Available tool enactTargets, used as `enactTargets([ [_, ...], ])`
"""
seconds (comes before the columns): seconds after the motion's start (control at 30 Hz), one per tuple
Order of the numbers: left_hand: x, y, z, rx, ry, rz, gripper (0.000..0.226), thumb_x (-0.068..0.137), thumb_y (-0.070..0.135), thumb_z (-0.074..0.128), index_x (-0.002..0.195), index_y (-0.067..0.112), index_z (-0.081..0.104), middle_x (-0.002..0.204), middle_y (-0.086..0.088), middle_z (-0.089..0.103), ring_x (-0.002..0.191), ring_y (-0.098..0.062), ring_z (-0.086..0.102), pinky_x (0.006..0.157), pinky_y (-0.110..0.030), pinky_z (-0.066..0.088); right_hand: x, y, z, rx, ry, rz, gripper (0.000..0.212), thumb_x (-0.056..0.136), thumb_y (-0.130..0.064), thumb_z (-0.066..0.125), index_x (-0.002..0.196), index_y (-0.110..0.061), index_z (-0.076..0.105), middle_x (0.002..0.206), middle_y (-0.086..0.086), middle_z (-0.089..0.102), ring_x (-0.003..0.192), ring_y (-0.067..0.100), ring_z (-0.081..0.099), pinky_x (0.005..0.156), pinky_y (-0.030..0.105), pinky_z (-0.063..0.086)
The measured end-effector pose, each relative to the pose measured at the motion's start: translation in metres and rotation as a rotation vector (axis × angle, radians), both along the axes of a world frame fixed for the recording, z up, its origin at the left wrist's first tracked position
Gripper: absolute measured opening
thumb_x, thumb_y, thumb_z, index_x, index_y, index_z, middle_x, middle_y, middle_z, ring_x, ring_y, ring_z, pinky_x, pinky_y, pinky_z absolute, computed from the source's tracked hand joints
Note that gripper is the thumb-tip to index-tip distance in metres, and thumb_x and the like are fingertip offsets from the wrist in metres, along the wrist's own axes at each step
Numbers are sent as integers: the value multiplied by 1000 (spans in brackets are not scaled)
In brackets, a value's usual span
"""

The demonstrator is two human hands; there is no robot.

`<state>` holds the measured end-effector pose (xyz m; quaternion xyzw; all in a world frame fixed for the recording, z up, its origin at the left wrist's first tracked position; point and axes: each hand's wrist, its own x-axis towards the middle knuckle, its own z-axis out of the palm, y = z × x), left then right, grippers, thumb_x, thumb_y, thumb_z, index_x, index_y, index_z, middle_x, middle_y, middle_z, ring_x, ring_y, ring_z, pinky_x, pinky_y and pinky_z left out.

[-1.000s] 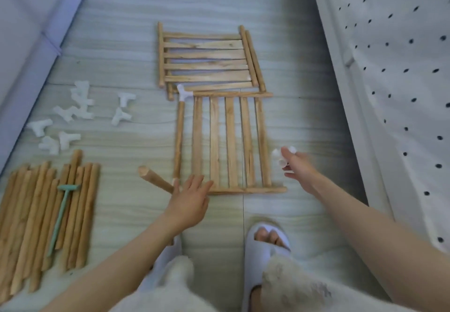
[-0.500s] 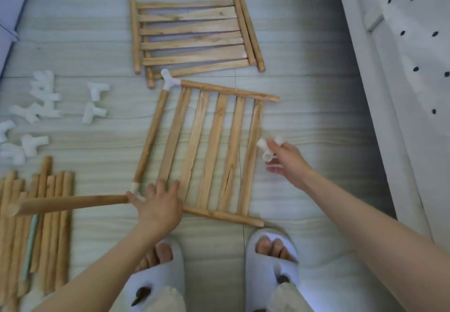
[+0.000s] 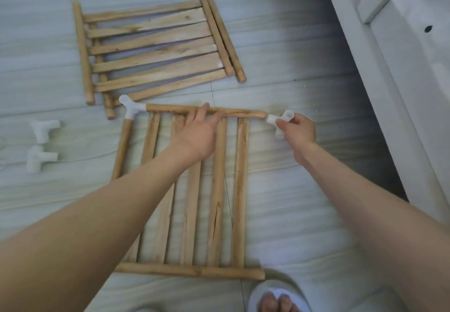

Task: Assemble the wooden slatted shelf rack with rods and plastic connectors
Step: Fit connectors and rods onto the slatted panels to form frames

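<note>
Leftmost, two loose white plastic three-way connectors [image 3: 43, 144] lie on the pale wood-grain floor [image 3: 304, 214], well apart from the work. Next comes the near slatted shelf panel of light wooden strips [image 3: 219, 189], flat on the floor between the arms, with a fitted white plastic corner connector [image 3: 130, 108] joining its far round wooden rail [image 3: 243, 112] to a side wooden rod [image 3: 121, 150]. Beyond it lies a second slatted wooden panel [image 3: 151, 46], tilted, with two spare rods [image 3: 221, 33] along its right edge.

The left hand [image 3: 198, 136] rests on the far rail with fingers straight and loosely spread, pressing rather than gripping. To the right, the right hand [image 3: 295, 130] pinches a white plastic three-way connector [image 3: 280, 122] between curled fingers and thumb, one socket just off the rail's bare right end.

By my judgement the panel is light and stiff but will slide on the smooth floor, so the rail wants pinning close to the end being capped. One slat shows a long split, so it should not be pried or twisted. The connector looks hard, slick and small; holding its body and leaving the socket mouth free seems best, pushing straight along the rail.

Whether socket and rail end already touch is hard to tell through the blur. The left forearm covers the panel's lower left slats, and the rod's near end is hidden beneath it. A pale slipper [image 3: 275, 297] is cut off at the bottom edge.
</note>
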<state>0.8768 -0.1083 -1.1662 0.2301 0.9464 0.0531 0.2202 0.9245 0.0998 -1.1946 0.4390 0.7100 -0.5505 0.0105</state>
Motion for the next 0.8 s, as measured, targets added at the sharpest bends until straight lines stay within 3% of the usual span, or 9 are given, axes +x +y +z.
enactTargets([
  [0.1, -15, 14, -20, -23, -32, -120, 65, 94, 13, 40, 149, 31, 10, 157, -4, 3, 144, -29, 1, 113, -53, 6, -3, 3, -12, 35, -18, 19, 10, 77, -17, 67, 83, -24, 65, 71, -7, 57, 68, 12, 50, 55, 19, 41],
  [0.17, -20, 19, -28, 0, 5, -118, 63, 94, 14, 39, 148, 30, 14, 153, -7, 16, 141, -29, 11, 112, -56, 8, -5, 4, -16, 12, -21, 30, 10, 78, -16, 67, 81, -25, 64, 68, -7, 55, 65, 13, 48, 55, 22, 39],
  [0.27, -25, 28, -32, 28, 65, -48, 55, 94, 17, 40, 146, 27, 24, 137, -9, 33, 129, -31, 27, 111, -57, 12, -10, 8, -15, 7, -1, 50, 11, 78, -16, 68, 83, -26, 66, 69, -8, 58, 70, 16, 51, 64, 31, 43],
  [0.4, -32, 38, -32, 68, 81, 50, 41, 95, 21, 44, 136, 21, 42, 128, -11, 41, 122, -32, 33, 108, -46, 21, -15, 7, -10, 18, 13, 93, 11, 78, -16, 68, 84, -25, 67, 76, -4, 61, 75, 16, 54, 71, 37, 49],
  [0.53, -38, 39, -29, 128, 33, 214, 30, 94, 24, 50, 124, 20, 54, 123, -12, 44, 121, -31, 35, 101, -41, 26, -15, 0, -8, -15, 40, 163, 18, 81, -12, 66, 97, -18, 70, 82, 2, 63, 77, 16, 57, 63, 30, 53],
  [0.67, -37, 33, -28, 205, 31, 222, 27, 95, 20, 49, 121, 18, 56, 121, -8, 47, 117, -26, 40, 100, -37, 23, -15, -2, -3, 96, 50, 257, 22, 85, -11, 61, 105, -11, 68, 93, 11, 67, 87, 25, 61, 85, 41, 53],
  [0.73, -36, 31, -29, 231, 27, 229, 25, 96, 18, 47, 119, 18, 55, 118, -5, 53, 113, -24, 44, 98, -34, 21, -16, -1, -3, 147, 85, 283, 21, 85, -12, 61, 105, -9, 68, 83, 4, 64, 80, 19, 58, 81, 26, 51],
  [0.8, -36, 28, -28, 244, 17, 245, 22, 96, 19, 46, 117, 20, 53, 112, -3, 59, 108, -23, 47, 96, -33, 20, -17, -2, 1, 204, 108, 342, 23, 84, -13, 63, 106, -10, 69, 75, -8, 56, 74, 11, 52, 65, 7, 40],
])
